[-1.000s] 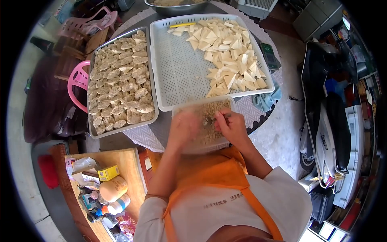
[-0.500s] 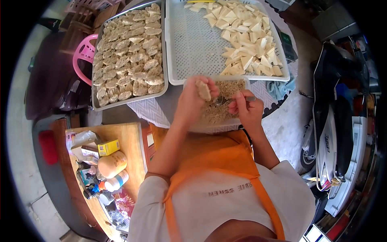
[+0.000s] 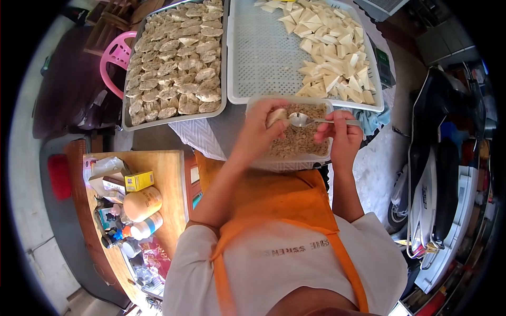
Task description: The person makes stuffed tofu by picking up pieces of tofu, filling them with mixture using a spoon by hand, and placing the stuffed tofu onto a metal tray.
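Note:
My left hand (image 3: 261, 126) is closed round a pale piece (image 3: 276, 117) over the left side of a clear tub of brown crumbly filling (image 3: 303, 143). In my right hand (image 3: 341, 130) is a metal spoon (image 3: 301, 120), its bowl touching or very near the piece. Beyond the tub, a white perforated tray (image 3: 263, 58) bears many cut pale wedges (image 3: 337, 52) on its right side. To the left, a metal tray (image 3: 225, 79) is filled with rows of filled pieces (image 3: 174, 63).
A pink chair (image 3: 113, 60) stands beyond the metal tray. At the lower left, a wooden table (image 3: 171, 179) bears a yellow box (image 3: 139, 180), jars and bottles. A blue cloth (image 3: 372, 119) lies by the tub's right; a scooter (image 3: 432, 184) stands farther right.
The view has shifted, so the trays appear higher. My left hand has turned, with the piece now facing the spoon. The spoon has risen from the filling to the piece.

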The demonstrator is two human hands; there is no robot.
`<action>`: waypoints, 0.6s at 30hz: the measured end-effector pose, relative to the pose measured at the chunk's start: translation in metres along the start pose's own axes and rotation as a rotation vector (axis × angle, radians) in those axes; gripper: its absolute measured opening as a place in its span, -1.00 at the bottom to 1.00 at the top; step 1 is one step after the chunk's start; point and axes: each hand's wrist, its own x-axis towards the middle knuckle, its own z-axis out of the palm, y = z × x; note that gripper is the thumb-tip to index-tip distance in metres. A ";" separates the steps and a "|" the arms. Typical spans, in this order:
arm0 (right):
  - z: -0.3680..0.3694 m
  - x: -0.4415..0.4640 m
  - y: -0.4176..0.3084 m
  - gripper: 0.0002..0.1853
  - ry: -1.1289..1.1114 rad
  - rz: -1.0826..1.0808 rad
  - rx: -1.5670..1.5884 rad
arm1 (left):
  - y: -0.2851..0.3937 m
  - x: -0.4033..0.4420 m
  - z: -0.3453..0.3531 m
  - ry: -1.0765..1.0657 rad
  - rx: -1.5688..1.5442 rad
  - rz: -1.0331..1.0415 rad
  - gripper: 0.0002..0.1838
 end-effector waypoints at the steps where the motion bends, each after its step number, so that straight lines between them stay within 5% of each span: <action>1: 0.000 0.001 0.001 -0.73 0.010 -0.010 -0.016 | -0.004 0.001 -0.001 0.004 0.067 0.015 -0.67; 8: -0.006 -0.004 0.026 -0.78 -0.041 -0.064 -0.205 | 0.005 0.007 0.010 0.098 -0.423 -0.223 -0.77; 11: -0.001 -0.005 0.025 -0.75 -0.066 -0.061 -0.318 | -0.011 0.006 -0.008 -0.101 -0.501 -0.231 -0.64; 18: 0.000 -0.003 0.022 -0.76 -0.090 -0.044 -0.363 | 0.010 0.000 0.007 0.070 -0.388 -0.253 -0.53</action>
